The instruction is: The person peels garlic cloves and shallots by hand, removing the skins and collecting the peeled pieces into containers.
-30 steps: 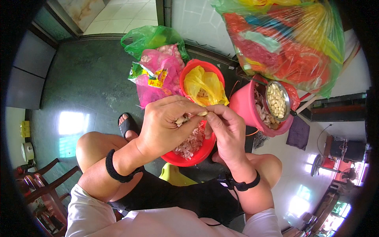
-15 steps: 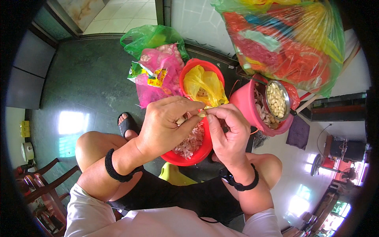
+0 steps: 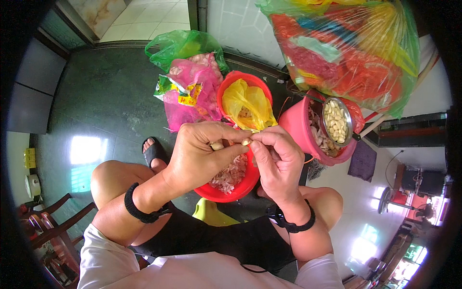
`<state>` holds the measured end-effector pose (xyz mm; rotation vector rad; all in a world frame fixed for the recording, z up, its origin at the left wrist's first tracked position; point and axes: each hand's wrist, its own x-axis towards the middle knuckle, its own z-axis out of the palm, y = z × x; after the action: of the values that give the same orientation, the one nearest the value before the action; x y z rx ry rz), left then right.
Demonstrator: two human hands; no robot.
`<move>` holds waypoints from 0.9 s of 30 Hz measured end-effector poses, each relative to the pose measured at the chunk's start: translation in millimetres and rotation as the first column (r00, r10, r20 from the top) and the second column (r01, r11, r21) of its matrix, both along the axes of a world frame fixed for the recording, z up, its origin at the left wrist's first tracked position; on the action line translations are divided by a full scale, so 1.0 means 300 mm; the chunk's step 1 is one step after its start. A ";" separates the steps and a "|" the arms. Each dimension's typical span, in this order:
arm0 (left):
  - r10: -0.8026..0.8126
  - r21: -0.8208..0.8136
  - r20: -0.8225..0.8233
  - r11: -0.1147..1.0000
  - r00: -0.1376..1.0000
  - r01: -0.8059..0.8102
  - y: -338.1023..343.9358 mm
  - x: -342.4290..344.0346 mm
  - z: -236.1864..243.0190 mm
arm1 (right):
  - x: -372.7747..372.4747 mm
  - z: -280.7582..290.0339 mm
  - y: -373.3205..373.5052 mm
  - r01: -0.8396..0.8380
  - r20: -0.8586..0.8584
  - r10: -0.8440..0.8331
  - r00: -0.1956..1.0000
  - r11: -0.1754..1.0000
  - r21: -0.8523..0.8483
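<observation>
A small garlic clove (image 3: 246, 142) is pinched between the fingertips of my left hand (image 3: 197, 151) and my right hand (image 3: 276, 161), both closed. Another clove (image 3: 217, 145) sits tucked among the fingers of my left hand. Beneath the hands is a red basin (image 3: 236, 196) holding papery garlic skins (image 3: 228, 179). What lies under my right hand's curled fingers is hidden. To the right, a metal strainer (image 3: 328, 138) full of peeled cloves (image 3: 335, 119) rests over a pink bucket (image 3: 293, 124) that contains more skins.
Beyond the basin stands a red bucket (image 3: 236, 77) lined with a yellow bag (image 3: 245, 98). Pink net bags of garlic (image 3: 192, 108) and a green bag (image 3: 180, 48) lie left of it. A large bag of coloured plastic (image 3: 346, 58) is at the far right.
The pinched clove has turned slightly between my fingertips, and the fingers have shifted a little around it. Both hands stay over the basin.
</observation>
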<state>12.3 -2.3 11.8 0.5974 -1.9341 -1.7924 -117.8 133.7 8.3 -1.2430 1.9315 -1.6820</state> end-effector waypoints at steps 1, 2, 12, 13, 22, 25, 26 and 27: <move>0.009 0.002 0.002 1.000 1.000 -0.009 0.002 -0.001 0.004 | 0.003 0.000 0.002 0.010 0.016 -0.010 1.000 1.000 0.012; 0.009 0.003 0.002 1.000 1.000 -0.009 0.002 -0.001 0.008 | 0.005 -0.001 0.003 0.019 0.031 -0.020 0.999 1.000 0.024; -0.023 -0.573 -0.098 0.819 0.995 -0.038 -0.016 -0.006 -0.027 | -0.013 -0.003 0.002 0.058 -0.434 -0.026 0.900 0.996 0.060; -0.034 -0.590 -0.087 0.807 0.996 -0.024 -0.019 -0.006 -0.034 | -0.019 -0.003 0.001 0.041 -0.483 -0.008 0.875 0.997 0.058; -0.132 -0.649 0.036 0.750 0.991 0.124 -0.015 0.007 -0.082 | -0.020 -0.035 0.014 -0.019 -0.513 0.091 0.853 0.989 0.144; -0.125 -0.638 0.021 0.762 0.992 0.110 -0.010 0.008 -0.094 | -0.017 -0.041 0.011 -0.005 -0.498 0.080 0.863 0.989 0.151; -0.126 -0.638 0.023 0.762 0.992 0.112 -0.005 0.008 -0.084 | -0.016 -0.043 0.011 0.004 -0.484 0.069 0.872 0.989 0.148; -0.093 -0.594 0.030 0.799 0.995 0.093 0.000 0.004 -0.061 | -0.013 -0.039 0.009 0.004 -0.482 0.068 0.874 0.989 0.147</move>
<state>13.5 -2.4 -6.5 0.2797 -2.3935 -1.1095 -121.8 136.3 -3.4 -1.7568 2.2395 -1.2617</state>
